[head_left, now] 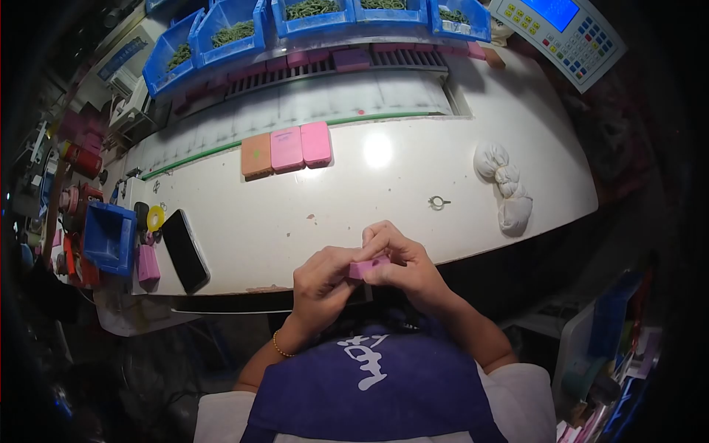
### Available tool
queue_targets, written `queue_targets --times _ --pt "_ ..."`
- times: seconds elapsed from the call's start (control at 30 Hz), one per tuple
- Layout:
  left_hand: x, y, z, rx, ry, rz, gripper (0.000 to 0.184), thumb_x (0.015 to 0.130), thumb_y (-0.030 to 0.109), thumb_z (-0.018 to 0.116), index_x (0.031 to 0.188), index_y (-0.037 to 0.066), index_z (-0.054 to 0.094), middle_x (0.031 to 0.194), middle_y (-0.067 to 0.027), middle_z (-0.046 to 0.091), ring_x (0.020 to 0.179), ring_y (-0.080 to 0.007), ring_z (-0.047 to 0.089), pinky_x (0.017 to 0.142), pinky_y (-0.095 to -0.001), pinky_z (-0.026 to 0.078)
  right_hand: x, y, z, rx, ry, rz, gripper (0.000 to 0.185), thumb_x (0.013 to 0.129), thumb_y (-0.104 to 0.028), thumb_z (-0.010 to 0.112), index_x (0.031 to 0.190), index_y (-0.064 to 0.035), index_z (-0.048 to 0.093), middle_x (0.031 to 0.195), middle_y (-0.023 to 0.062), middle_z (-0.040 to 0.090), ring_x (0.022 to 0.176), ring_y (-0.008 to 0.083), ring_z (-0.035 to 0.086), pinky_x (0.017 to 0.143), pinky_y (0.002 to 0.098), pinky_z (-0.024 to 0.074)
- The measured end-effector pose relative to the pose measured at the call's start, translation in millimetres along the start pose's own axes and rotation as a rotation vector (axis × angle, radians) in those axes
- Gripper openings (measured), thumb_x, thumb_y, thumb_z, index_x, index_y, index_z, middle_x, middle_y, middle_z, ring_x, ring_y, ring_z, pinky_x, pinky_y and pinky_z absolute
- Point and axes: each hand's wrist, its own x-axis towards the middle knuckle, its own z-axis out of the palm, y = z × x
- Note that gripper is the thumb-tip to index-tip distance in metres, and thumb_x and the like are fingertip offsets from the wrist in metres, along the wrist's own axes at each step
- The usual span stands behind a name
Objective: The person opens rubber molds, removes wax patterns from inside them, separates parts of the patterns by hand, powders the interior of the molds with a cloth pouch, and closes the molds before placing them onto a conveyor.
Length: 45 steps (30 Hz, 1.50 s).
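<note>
Between my two hands, just off the front edge of the table, is a small pink block [360, 269] with a dark spot on its face. My left hand [323, 284] has its fingers curled round the block's left end. From the other side, my right hand [402, 267] pinches the block between thumb and fingers. Much of the block is hidden by fingers, and any smaller part at the fingertips is too small to make out. Farther back on the table lie a brown block [257, 156] and two pink blocks [287, 150], side by side.
A black phone [185, 251], a yellow tape roll [155, 218] and a blue bin [108, 236] lie at left. To the right are a metal ring-like piece [439, 202] and a knotted white cloth [507, 188]. Blue trays [314, 26] of green pieces line the back, beside a scale [565, 37].
</note>
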Motion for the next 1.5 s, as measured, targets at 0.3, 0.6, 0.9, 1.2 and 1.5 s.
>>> queue_targets --times 0.3,0.6,0.9,1.2,1.5 --pt "5 1 -29 -0.403 -0.07 -0.377 0.028 0.082 -0.011 0.062 0.108 0.0 0.065 0.101 -0.0076 0.068 0.097 -0.0166 0.065 0.086 -0.0305 0.053 11 -17 -4 0.231 0.268 0.164 0.01 0.098 -0.011 0.058 0.101 -0.0026 0.062 0.089 -0.0008 0.059 0.071 0.0036 0.051 0.06 0.0182 0.0416" --pt "18 -19 -90 0.065 0.093 -0.62 0.046 0.081 0.011 0.076 0.123 -0.001 0.06 0.101 -0.0108 0.067 0.09 -0.018 0.066 0.082 -0.0308 0.054 -8 15 -27 -0.276 0.387 -0.021 0.01 0.093 -0.002 0.06 0.101 0.0003 0.066 0.078 0.0001 0.062 0.069 0.0041 0.054 0.063 0.02 0.0436" --pt "8 -15 -64 0.821 0.262 -0.295 0.048 0.072 0.02 0.079 0.111 0.001 0.058 0.104 -0.0173 0.06 0.097 -0.035 0.057 0.086 -0.0443 0.048 -14 25 -32 -0.666 0.304 -0.214 0.009 0.09 -0.002 0.062 0.097 -0.0008 0.068 0.082 0.007 0.065 0.069 0.0117 0.059 0.062 0.0248 0.046" --pt "85 -46 -127 0.781 0.634 -0.249 0.029 0.069 0.014 0.075 0.085 0.003 0.054 0.082 -0.0151 0.06 0.079 -0.0367 0.058 0.073 -0.0442 0.048 -9 29 -31 -0.865 0.261 -0.459 0.012 0.086 0.004 0.063 0.096 0.0007 0.067 0.083 0.0117 0.066 0.069 0.0192 0.064 0.064 0.0292 0.0507" --pt "221 -159 -149 1.061 0.716 -0.181 0.032 0.07 0.024 0.07 0.088 0.002 0.056 0.088 -0.0224 0.064 0.086 -0.0451 0.06 0.08 -0.0509 0.048 -10 28 -31 -0.885 0.311 -0.524 0.015 0.081 0.003 0.067 0.095 -0.0019 0.069 0.082 0.0121 0.067 0.07 0.0269 0.064 0.063 0.0349 0.0512"
